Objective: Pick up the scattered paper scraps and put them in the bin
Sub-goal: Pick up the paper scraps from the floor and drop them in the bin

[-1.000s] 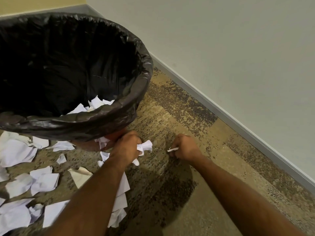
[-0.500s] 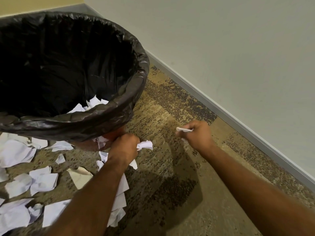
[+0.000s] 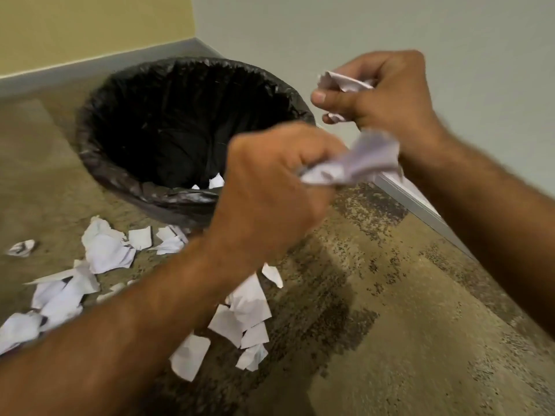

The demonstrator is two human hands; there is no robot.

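A round bin (image 3: 126,178) lined with a black bag stands on the carpet at the upper left, with a few white scraps (image 3: 215,181) visible inside. My left hand (image 3: 270,187) is raised just right of the bin's near rim, shut on a crumpled wad of paper (image 3: 357,163) that sticks out to the right. My right hand (image 3: 387,94) is higher, at the bin's right edge, shut on a small crumpled scrap (image 3: 342,81). Several white paper scraps (image 3: 105,250) lie scattered on the carpet in front of the bin, and more scraps (image 3: 249,307) lie below my left forearm.
The bin sits in a room corner between a yellow wall (image 3: 90,25) and a pale grey wall (image 3: 390,25). A grey baseboard (image 3: 420,205) runs diagonally on the right. Mottled brown carpet (image 3: 405,325) stretches to the lower right. One small scrap (image 3: 21,247) lies apart at far left.
Both hands have risen from the floor to bin-rim height, each carrying paper. The view has pulled back and up, so the bin appears smaller and farther away.
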